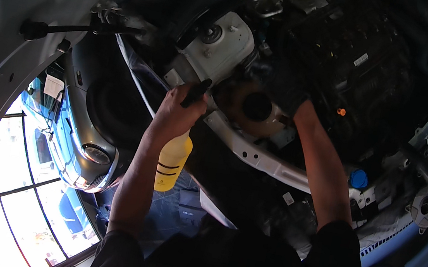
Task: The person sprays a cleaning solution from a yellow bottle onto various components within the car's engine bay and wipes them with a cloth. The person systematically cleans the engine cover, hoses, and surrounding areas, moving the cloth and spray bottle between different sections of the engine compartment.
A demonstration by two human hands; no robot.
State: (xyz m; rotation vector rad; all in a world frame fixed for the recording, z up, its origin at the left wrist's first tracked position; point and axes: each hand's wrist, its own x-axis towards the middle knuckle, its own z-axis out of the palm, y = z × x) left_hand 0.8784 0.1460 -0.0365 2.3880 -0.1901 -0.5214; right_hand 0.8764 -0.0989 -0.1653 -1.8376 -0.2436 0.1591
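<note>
My left hand (pixel 177 109) is wrapped round the neck of a yellow spray bottle (pixel 172 163) with a black spray head (pixel 196 92). The bottle hangs upright beside the front fender edge of the open engine bay. My right hand (pixel 301 112) reaches into the bay. Past its wrist it merges with something dark, a cloth or a glove, so its fingers do not show. Just left of it lies a brownish rounded part (pixel 239 104) with a round dark centre. The pale metal strut tower (pixel 223 42) stands beyond my left hand.
A dark engine cover (pixel 356 78) fills the far right, with an orange cap (pixel 341 112). A blue cap (pixel 358 178) sits near the right forearm. The raised hood's hinge (pixel 115 12) is at the left. Another vehicle (pixel 92 153) stands by the bright window (pixel 19 180).
</note>
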